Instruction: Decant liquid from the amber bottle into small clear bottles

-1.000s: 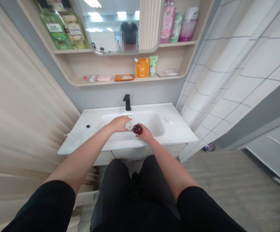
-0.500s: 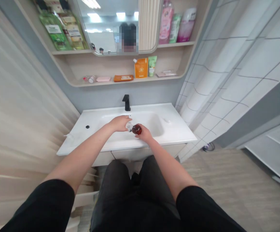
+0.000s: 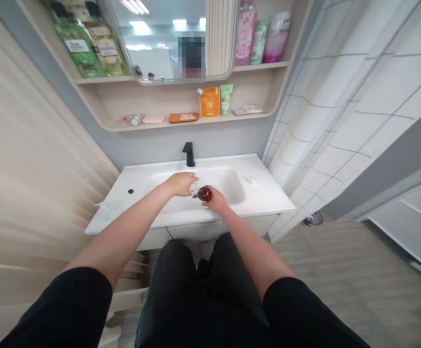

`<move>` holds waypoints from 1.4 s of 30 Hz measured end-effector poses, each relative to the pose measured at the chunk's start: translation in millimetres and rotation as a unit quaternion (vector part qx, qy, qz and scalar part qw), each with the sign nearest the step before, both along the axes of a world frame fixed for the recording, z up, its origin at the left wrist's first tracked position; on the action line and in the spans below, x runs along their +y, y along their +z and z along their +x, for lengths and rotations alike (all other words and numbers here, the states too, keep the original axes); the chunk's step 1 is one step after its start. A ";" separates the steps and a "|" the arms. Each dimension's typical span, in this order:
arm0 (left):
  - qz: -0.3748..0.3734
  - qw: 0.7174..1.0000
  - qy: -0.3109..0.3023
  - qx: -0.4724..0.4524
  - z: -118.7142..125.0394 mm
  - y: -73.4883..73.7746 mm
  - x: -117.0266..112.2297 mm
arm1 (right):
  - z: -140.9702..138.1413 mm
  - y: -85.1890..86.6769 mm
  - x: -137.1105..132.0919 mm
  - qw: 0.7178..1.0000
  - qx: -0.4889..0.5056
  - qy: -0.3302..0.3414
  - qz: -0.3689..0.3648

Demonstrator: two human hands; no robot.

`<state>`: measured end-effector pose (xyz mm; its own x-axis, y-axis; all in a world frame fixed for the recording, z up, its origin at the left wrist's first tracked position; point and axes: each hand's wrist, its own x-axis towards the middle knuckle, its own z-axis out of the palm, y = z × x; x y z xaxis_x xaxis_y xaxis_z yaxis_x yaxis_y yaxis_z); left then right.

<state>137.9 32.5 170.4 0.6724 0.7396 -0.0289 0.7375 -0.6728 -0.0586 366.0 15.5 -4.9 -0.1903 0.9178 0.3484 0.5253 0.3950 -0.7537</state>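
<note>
Over the white sink [image 3: 234, 186], my right hand [image 3: 217, 200] is wrapped round a dark red bottle [image 3: 205, 194], tilted with its narrow end to the left. My left hand [image 3: 181, 184] grips a small clear container [image 3: 194, 189] right at that end. Whether the two touch, and whether liquid runs between them, is too small to make out. Part of each hand's fingers is hidden behind what it holds.
A black faucet [image 3: 188, 154] rises behind the basin. On the shelf above stand an orange pouch [image 3: 209, 102], a green tube [image 3: 226, 99] and a pink soap bar [image 3: 153, 119]. A small white item [image 3: 249, 180] lies on the right of the counter.
The view has shifted very slightly. Both hands keep their grip, and the bottle and clear container stay in nearly the same place.
</note>
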 end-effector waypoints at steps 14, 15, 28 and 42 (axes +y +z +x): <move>-0.004 1.000 0.002 0.014 9.4 4.8 3.0 | -0.2 -6.3 3.2 1.000 0.008 -0.008 0.003; -0.004 1.000 0.001 0.014 9.8 4.9 3.1 | 0.0 -6.9 3.5 1.000 0.007 -0.008 0.003; 0.008 0.999 -0.010 0.053 24.8 17.3 3.1 | 0.9 -7.5 4.8 1.000 0.012 -0.013 0.001; 0.031 0.991 -0.019 0.130 50.7 41.0 -2.8 | 0.7 -9.9 6.6 0.999 0.049 -0.022 0.002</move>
<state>188.6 29.7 211.4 0.6762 0.7190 -0.1606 0.6657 -0.6897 -0.2849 366.7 22.1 -14.8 -0.1148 0.9228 0.3679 0.4657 0.3771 -0.8006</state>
